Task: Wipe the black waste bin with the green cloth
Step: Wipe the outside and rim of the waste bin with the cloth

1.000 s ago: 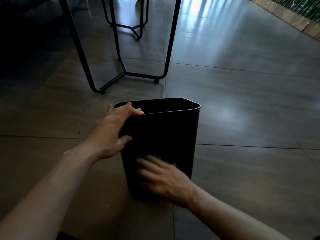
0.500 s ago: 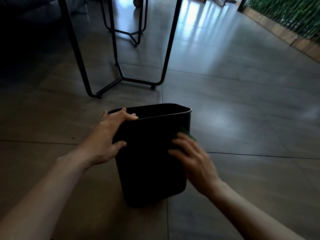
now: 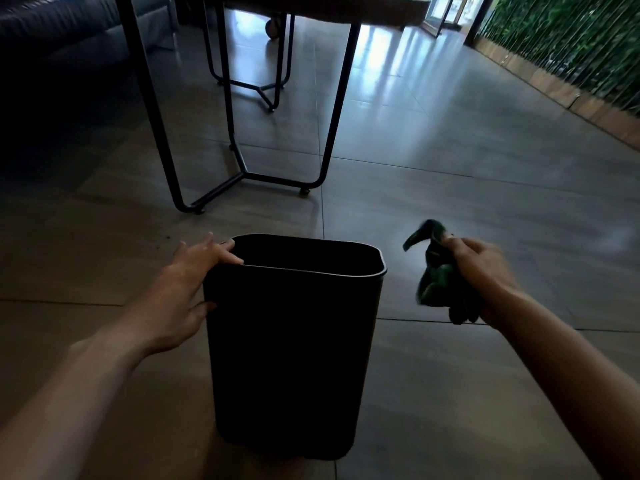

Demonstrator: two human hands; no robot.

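Nearest us, the black waste bin (image 3: 294, 341) stands upright on the floor (image 3: 485, 393); we judge it light, stiff and smooth-walled, best steadied at the rim. Our left hand (image 3: 187, 289) grips its left corner, fingers over the rim. Our right hand (image 3: 485, 271), just beside it and apart, bunches the soft green cloth (image 3: 438, 282). Beyond stand table legs (image 3: 242, 161).

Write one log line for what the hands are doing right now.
left hand: holds bin rim | right hand: grips cloth, off bin | bin: upright on floor
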